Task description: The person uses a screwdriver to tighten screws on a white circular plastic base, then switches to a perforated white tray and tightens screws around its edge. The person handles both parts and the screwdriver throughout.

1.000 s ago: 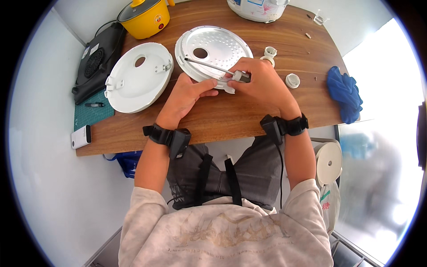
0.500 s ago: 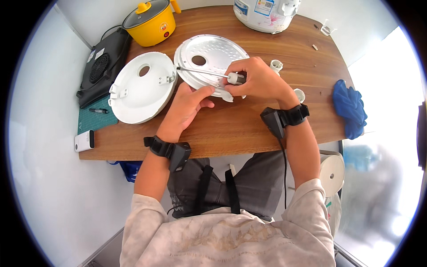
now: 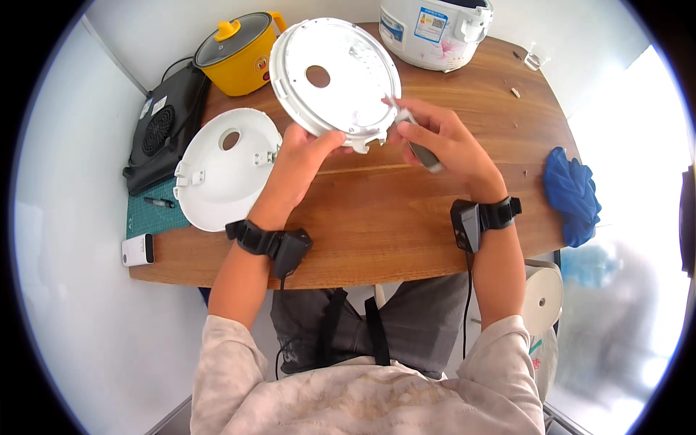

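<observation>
My left hand (image 3: 301, 163) grips the lower edge of a round, silver-white inner lid plate (image 3: 348, 98) with a hole in it, holding it raised and tilted above the table. A screwdriver (image 3: 424, 154) with a grey-white handle lies in my closed right hand (image 3: 460, 145), beside the plate's lower right edge. Its shaft points up at that edge; whether the tip touches is too blurred to tell. Left of my left hand, a white plastic lid shell (image 3: 217, 177) with a hole and small metal brackets rests on the table, partly behind my left forearm.
A white rice cooker body (image 3: 435, 36) and a yellow electric pot (image 3: 235, 69) stand at the back. On the left are a black portable stove (image 3: 168, 119), a green cutting mat (image 3: 145, 219), a pen (image 3: 159, 203) and a white power bank (image 3: 136, 251). A blue cloth (image 3: 571, 192) lies right.
My left hand has lifted and tilted the plate. My right hand has drawn the screwdriver from across the plate to its right edge, turning the handle down. The view has shifted slightly.
</observation>
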Demonstrator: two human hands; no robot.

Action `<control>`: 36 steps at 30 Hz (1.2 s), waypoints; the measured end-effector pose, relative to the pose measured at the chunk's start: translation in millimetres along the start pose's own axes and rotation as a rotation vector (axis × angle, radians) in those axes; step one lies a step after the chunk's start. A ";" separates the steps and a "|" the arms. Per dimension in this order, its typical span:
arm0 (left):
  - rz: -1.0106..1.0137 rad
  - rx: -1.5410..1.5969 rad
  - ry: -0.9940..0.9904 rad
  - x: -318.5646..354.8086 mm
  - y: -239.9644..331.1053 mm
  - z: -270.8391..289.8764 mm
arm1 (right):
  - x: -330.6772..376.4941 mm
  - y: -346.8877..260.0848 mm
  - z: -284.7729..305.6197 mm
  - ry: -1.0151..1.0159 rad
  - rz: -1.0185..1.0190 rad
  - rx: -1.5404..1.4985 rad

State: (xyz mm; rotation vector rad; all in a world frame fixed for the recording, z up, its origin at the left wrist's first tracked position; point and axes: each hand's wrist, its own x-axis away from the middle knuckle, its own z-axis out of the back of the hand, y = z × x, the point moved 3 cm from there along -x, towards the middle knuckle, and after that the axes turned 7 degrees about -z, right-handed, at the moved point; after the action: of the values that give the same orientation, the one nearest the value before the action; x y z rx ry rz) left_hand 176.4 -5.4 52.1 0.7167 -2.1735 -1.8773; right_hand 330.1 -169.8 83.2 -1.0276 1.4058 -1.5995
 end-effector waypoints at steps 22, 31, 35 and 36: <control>0.086 0.127 0.172 23.7 4.2 -0.9 | 12.1 -7.7 40.5 0.380 0.263 -0.400; 0.080 0.084 0.147 22.9 2.7 0.6 | 10.5 -5.2 35.3 0.434 0.280 -0.409; 0.080 0.073 0.156 23.1 4.2 0.7 | 9.4 -3.3 34.7 0.419 0.294 -0.429; 0.080 0.073 0.156 23.3 5.0 0.2 | 9.0 -2.8 34.6 0.422 0.287 -0.431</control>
State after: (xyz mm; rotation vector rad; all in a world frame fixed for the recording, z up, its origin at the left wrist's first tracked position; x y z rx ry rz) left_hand 155.0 -15.7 52.8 0.7512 -2.1482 -1.6525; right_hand 358.4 -191.0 89.2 -0.6900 2.1469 -1.3771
